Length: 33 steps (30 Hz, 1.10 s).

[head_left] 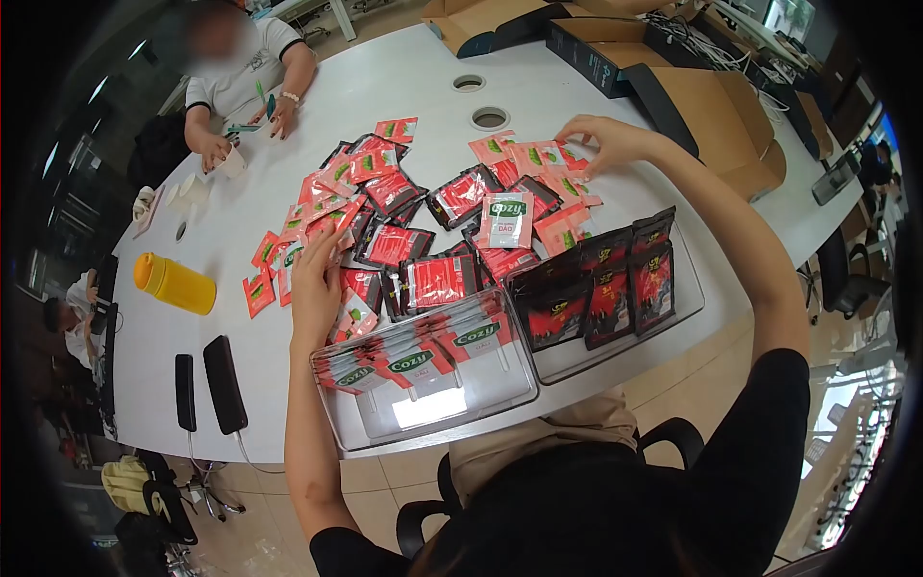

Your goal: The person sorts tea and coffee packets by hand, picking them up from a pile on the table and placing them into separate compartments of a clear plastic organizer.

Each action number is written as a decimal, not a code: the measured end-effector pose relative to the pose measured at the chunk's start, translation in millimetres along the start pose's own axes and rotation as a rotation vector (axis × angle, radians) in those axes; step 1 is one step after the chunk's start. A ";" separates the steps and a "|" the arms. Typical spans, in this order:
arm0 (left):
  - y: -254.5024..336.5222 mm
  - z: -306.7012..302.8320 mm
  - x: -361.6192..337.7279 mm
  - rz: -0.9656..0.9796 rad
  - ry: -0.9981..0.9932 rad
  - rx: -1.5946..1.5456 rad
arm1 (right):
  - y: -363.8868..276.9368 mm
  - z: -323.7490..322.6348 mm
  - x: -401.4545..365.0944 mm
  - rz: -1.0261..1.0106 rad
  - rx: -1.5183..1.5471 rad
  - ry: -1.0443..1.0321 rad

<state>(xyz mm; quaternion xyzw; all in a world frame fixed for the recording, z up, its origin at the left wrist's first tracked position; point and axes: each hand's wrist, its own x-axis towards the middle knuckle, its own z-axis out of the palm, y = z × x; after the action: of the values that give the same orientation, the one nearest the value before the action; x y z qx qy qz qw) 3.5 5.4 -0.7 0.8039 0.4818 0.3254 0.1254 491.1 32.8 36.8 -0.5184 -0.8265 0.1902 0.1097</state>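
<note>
A heap of small sachets [423,221], salmon-pink ones and black-and-red ones, covers the middle of the white table [385,87]. My left hand [315,279] rests flat on sachets at the heap's left side, fingers spread. My right hand [601,139] reaches to the far right of the heap, its fingertips touching pink sachets [538,159]. A white "Cozy" packet [507,219] lies on top of the heap. Near me stand two clear trays: the left tray [433,409] holds a row of Cozy packets, the right tray [687,298] holds upright black-and-red packets [601,288].
A yellow bottle [173,284] lies at the left. Two black phones [223,383] lie near the front edge. Open cardboard boxes [711,106] stand at the far right. Another person [245,77] sits at the far side, hands on the table. Two round cable holes [490,117] sit beyond the heap.
</note>
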 end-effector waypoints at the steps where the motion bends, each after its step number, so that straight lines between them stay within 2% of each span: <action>1: -3.0 -0.4 1.0 -0.009 0.004 -0.025 | -0.5 -3.9 7.3 0.037 0.023 -0.029; 7: 5.4 -4.4 1.9 0.017 0.133 -0.113 | -14.1 -8.0 24.8 0.170 0.048 -0.195; 8: -1.5 0.9 1.9 0.055 0.251 -0.164 | -15.6 -8.6 22.6 0.178 0.055 -0.191; 11: 13.8 -9.5 2.2 -0.168 0.306 -0.238 | -10.5 -11.4 17.4 0.228 0.073 -0.214; 12: 9.1 -5.7 4.8 -0.086 0.419 -0.250 | -8.8 -14.3 14.9 0.251 0.075 -0.228; 15: -1.7 -9.8 2.5 -0.417 0.356 -0.476 | -6.7 -20.1 2.1 0.251 0.208 -0.198; 18: 1.8 -7.0 5.2 -0.385 0.362 -0.752 | -8.9 -27.7 -6.7 0.225 0.153 -0.148; 19: 6.0 -6.9 5.4 -0.373 0.363 -0.842 | -8.3 -29.1 -8.7 0.225 0.218 -0.142; 23: 19.8 -14.1 4.1 -0.489 0.219 -0.684 | -21.0 -33.2 -14.6 0.259 0.371 -0.093; 24: 14.3 -9.1 5.8 -0.289 0.231 -0.800 | -26.7 -35.4 -16.0 0.277 0.382 -0.072; 30: 9.3 -9.0 2.2 -0.392 0.179 -0.770 | -34.7 -33.9 -17.0 0.187 0.383 -0.040; 33: 9.0 -9.1 2.0 -0.411 0.175 -0.762 | -36.9 -33.2 -15.5 0.225 0.348 -0.022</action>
<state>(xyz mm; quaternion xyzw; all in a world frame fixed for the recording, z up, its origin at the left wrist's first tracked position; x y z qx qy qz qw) 4.5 1.6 11.6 0.5571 0.4862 0.5151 0.4336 480.4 11.2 82.8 -0.5786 -0.7191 0.3468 0.1667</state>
